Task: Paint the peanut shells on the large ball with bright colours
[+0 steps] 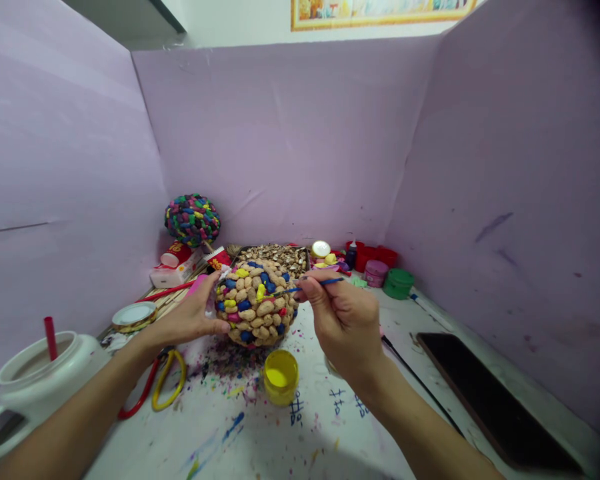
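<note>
A ball covered in peanuts [253,310] stands on the paint-specked table, most of its shells bare and some painted blue, yellow or pink. My left hand [195,313] is closed against its left side, thumb low and fingers partly hidden behind. My right hand [345,320] pinches a thin blue paintbrush [333,281], held almost level. Its tip meets the front of the ball beside a yellow peanut. Just in front of the ball, an uncapped jar of yellow paint [281,379] stands upright.
Behind lies a tray of peanut shells [275,255]. A finished-looking colourful ball [193,220] sits back left. Scissors [169,380] and a white pot [50,373] are at left; a dark phone [490,400] and a green paint jar [399,284] at right. Purple panels [290,133] enclose the table.
</note>
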Motion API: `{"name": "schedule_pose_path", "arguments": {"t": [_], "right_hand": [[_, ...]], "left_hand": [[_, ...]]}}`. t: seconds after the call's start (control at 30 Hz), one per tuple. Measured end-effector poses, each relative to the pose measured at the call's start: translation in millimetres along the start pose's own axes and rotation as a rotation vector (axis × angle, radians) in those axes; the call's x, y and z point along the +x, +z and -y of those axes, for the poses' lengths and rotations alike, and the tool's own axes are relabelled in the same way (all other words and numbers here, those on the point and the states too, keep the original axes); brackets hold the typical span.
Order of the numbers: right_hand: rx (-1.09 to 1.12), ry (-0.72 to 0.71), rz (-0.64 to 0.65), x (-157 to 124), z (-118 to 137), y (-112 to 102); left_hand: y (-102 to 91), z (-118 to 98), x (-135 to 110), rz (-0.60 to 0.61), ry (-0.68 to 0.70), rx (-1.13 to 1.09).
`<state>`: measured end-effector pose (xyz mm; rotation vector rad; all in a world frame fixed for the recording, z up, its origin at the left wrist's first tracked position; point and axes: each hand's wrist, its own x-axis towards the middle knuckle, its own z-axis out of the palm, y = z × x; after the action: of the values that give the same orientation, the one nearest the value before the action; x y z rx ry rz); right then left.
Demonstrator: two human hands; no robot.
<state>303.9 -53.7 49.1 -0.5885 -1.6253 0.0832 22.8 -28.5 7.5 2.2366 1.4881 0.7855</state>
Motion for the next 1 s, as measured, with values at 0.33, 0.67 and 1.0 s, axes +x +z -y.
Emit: {"name": "schedule_pose_path", "arguments": {"t": [0.33,0.67,1.0], "right_hand": [[0.028,0.015,-0.025,-1.7,-0.3,-1.1],[0.034,0.048,-0.02,-3.7,-2.1,1.3],[0.001,0.036,-0.004,-1.5,1.4,0.5]], "left_hand": [[-2.2,-3.6,0.3,-0.022,0.015,0.044],[-1.8,-2.2,0.2,-0.014,-0.006,0.051],[-1.9,-2.0,0.2,-0.023,0.012,0.019]]}}
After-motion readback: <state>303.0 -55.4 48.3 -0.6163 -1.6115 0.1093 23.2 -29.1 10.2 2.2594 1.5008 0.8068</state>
